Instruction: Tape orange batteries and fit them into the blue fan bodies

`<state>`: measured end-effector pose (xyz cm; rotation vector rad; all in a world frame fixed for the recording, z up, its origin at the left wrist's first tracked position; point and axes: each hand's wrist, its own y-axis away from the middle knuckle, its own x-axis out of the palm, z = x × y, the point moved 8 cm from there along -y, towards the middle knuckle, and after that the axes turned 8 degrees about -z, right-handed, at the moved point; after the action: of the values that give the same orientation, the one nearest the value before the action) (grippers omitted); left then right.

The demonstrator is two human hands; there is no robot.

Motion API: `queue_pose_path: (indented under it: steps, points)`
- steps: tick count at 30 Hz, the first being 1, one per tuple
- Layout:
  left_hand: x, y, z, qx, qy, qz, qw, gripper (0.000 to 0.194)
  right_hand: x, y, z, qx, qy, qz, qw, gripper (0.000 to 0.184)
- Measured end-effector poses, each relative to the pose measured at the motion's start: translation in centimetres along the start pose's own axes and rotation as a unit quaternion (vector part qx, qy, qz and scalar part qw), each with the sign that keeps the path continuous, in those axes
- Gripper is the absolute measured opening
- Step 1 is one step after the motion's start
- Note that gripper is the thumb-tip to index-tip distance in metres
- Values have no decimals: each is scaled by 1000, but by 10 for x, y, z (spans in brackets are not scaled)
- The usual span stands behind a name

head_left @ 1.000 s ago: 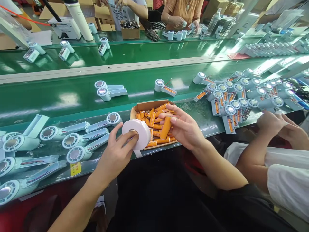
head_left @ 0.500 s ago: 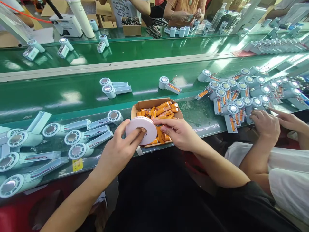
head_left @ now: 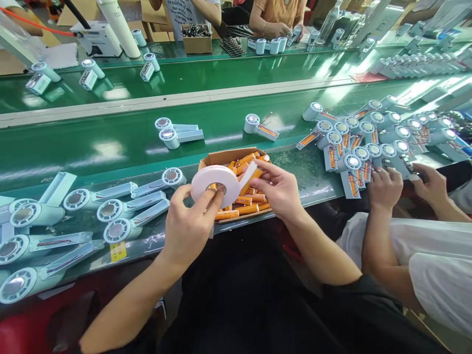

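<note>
A roll of white tape point(head_left: 201, 183) is in my left hand point(head_left: 186, 231), its fingers hooked through the core. From the roll's right side a strip of the tape point(head_left: 248, 177) runs up toward my right hand point(head_left: 282, 191). My right thumb and fingers are closed on an orange battery point(head_left: 255, 178), against which the strip lies. Just below and behind both hands is a cardboard box point(head_left: 216, 158) heaped with orange batteries point(head_left: 248, 210) that have thin dark wires.
Light-blue fan-like housings point(head_left: 118, 230) crowd the bench on the left. More, fitted with batteries, cluster at right point(head_left: 350, 162) beside a co-worker's hands point(head_left: 385, 189). A few lie on the green belt point(head_left: 217, 110). Other people work across the line.
My right hand has moved slightly right and up from the roll, and a tape strip now spans between them. The roll has turned to show more of its face.
</note>
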<state>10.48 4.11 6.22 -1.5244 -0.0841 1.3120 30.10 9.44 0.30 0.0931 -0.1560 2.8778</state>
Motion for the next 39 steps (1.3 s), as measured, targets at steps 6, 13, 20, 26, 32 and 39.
queue_pose_path:
  steps: [6, 13, 20, 26, 32, 39]
  points:
    - [6, 9, -29, -130, 49, -91, 986, 35, 6, 38, -28, 1, -208, -215, 954, 50]
    - [31, 18, -35, -121, 134, 59, 982, 42, -115, -29, 25, -172, -225, -324, 903, 9]
    - [135, -50, 98, -154, 249, 319, 901, 43, -74, -65, 33, -143, -184, -150, 961, 40]
    - [207, -47, 189, -172, 5, 396, 902, 38, -26, -106, 28, -139, -100, -54, 984, 46]
    - [228, -40, 196, -120, 48, 424, 897, 24, 34, -161, 12, -133, 64, 69, 987, 54]
    - [240, -52, 201, -137, 114, 445, 877, 18, 106, -206, -14, -209, 322, 174, 907, 24]
